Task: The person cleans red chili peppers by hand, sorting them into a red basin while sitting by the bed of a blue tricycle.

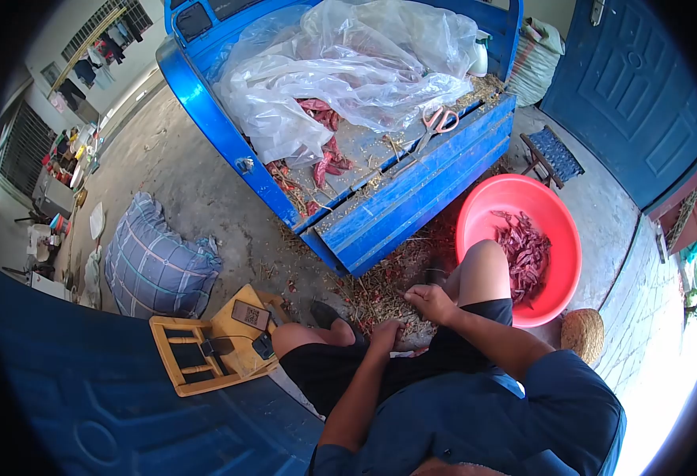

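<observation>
My right hand (431, 304) is closed in a pinch in front of my right knee, left of the red basin; anything between its fingers is too small to make out. Lower and to the left, my left hand (387, 333) is curled shut between my thighs, its contents hidden. Below both hands lies a litter of stems and chili scraps (380, 301) on the ground. Dried red chilies (524, 252) are heaped in the red plastic basin (561, 218) beside my right knee. More chilies (331, 164) lie on the truck bed, partly under clear plastic sheeting (348, 75).
Scissors (435, 125) with pink handles rest on the edge of the blue truck's tailgate (420, 186). A wooden chair (241, 345) holding a phone (250, 315) stands at my left, near a stuffed checked sack (158, 258). A folding stool (553, 155) stands behind the basin.
</observation>
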Action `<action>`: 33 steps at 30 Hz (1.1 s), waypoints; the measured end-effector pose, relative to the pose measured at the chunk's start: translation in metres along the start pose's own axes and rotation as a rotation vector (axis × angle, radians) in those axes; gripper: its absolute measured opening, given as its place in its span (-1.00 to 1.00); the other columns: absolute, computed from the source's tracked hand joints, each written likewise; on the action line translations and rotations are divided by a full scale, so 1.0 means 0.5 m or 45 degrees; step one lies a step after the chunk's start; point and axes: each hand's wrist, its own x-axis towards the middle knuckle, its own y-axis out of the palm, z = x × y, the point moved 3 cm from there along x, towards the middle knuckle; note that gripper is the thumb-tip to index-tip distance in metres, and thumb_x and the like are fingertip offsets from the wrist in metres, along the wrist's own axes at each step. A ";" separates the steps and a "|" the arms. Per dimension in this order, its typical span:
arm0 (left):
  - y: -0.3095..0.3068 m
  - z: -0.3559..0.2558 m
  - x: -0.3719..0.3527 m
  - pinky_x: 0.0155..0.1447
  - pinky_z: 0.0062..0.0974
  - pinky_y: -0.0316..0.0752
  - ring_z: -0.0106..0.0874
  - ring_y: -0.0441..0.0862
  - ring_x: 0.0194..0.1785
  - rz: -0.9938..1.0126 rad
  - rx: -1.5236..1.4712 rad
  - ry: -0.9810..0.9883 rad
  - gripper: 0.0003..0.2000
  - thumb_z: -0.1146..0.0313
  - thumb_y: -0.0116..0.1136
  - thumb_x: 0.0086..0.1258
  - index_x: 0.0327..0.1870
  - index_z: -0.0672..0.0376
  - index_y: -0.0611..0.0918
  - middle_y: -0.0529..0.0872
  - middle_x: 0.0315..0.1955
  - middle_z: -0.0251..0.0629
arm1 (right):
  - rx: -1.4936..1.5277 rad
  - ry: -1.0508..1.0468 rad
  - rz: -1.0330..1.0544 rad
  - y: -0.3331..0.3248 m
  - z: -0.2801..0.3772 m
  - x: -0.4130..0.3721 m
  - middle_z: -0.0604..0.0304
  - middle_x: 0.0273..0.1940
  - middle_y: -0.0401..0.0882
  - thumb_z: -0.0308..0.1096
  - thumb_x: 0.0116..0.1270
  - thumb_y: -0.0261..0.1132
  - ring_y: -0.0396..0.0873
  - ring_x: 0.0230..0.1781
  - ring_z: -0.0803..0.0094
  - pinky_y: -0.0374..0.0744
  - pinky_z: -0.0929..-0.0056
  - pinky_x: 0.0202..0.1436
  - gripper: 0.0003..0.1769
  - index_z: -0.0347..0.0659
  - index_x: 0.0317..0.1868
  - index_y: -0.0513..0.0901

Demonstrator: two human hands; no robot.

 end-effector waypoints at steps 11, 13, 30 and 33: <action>-0.036 -0.031 -0.026 -0.59 -0.55 0.23 -0.57 0.37 -0.67 -0.091 -0.113 0.010 -0.84 0.30 0.07 0.38 -0.33 0.14 0.65 0.49 -0.64 -0.43 | -0.849 0.082 0.590 0.023 -0.061 -0.040 0.03 -0.12 0.72 -0.07 0.34 0.22 0.68 -0.05 0.04 0.59 0.06 0.02 -0.69 -0.05 -0.11 0.76; -0.040 -0.028 -0.021 -0.60 -0.56 0.22 -0.57 0.37 -0.68 -0.122 -0.098 0.058 -0.83 0.30 0.06 0.39 -0.31 0.15 0.65 0.49 -0.65 -0.43 | -0.991 -0.136 0.877 0.042 -0.056 -0.056 0.04 -0.22 0.74 -0.09 0.36 0.23 0.70 -0.19 0.05 0.59 0.05 -0.07 -0.70 0.01 -0.05 0.75; -0.063 -0.017 0.024 -0.46 -0.47 0.39 -0.45 0.53 -0.52 -0.258 -0.273 0.176 -0.77 0.31 -0.03 0.41 -0.38 0.21 0.62 0.60 -0.51 -0.28 | -0.419 -0.399 0.145 0.140 0.052 -0.028 0.17 -0.04 0.66 -0.19 0.19 0.40 0.68 -0.08 0.17 0.63 0.24 -0.06 -0.79 -0.08 -0.22 0.74; -0.050 -0.005 0.036 -0.58 -0.47 0.26 -0.48 0.43 -0.65 -0.215 -0.188 0.035 -0.74 0.24 -0.04 0.43 -0.42 0.16 0.59 0.55 -0.60 -0.30 | -0.566 -0.153 -0.038 0.130 0.019 0.000 0.15 -0.11 0.65 -0.18 0.16 0.39 0.66 -0.08 0.15 0.63 0.20 -0.06 -0.80 -0.08 -0.28 0.73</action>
